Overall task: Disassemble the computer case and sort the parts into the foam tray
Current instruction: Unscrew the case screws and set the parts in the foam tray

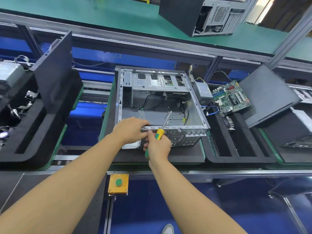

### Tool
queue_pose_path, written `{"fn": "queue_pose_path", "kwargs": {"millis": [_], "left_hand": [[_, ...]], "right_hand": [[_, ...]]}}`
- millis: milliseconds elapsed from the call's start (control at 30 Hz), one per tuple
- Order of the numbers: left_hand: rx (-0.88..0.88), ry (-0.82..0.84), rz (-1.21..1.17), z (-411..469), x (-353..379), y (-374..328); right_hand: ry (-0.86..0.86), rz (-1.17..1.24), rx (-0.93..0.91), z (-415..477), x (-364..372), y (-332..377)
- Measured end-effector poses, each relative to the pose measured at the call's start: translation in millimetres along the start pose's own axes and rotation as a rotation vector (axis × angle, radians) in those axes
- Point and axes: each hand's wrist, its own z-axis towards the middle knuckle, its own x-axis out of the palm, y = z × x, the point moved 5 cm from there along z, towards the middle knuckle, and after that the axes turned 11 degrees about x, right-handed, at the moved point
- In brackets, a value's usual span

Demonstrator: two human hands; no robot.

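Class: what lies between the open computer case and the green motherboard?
A grey power supply stands there, shown in the head view.

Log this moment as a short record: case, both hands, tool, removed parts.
computer case: open on top, lying on a black foam pad
left hand: grips the case's near rim
right hand: holds the screwdriver, shaft pointing into the case
removed parts: motherboard and power supply sit at the far end of the foam tray on the right
dark panel: leans tilted beyond the motherboard
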Motion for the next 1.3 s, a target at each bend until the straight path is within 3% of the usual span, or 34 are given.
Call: {"fn": "queue_pose_path", "kwargs": {"millis": [233,367,433,567,767,867,1000,1167,1300], "left_hand": [[-0.014,0.007,0.000,-1,-2,-2],[-0.059,0.086,-0.048,1,-4,0],[-0.094,0.177,-0.147,4,-4,1],[-0.281,0.262,-0.585,15,-8,3],[-0.280,0.359,-0.692,31,-7,1],[-0.325,0.440,-0.553,47,-2,3],[-0.506,0.564,-0.555,70,12,4],[-0.628,0.694,-0.566,80,37,23],[-0.630,0.659,-0.550,73,62,44]], "right_hand": [[0.018,0.065,0.060,-3,-1,3],[0.067,0.001,-0.004,-13,-20,6],[0.083,-0.035,-0.073,-16,-39,14],[0.066,-0.113,-0.197,-8,-81,50],[0.070,-0.194,-0.301,43,-155,116],[0.024,-0.296,-0.227,95,-214,132],[-0.088,-0.505,-0.084,168,-276,135],[-0.022,-0.737,0.043,228,-288,127],[0.048,-0.818,0.167,253,-288,117]]}}
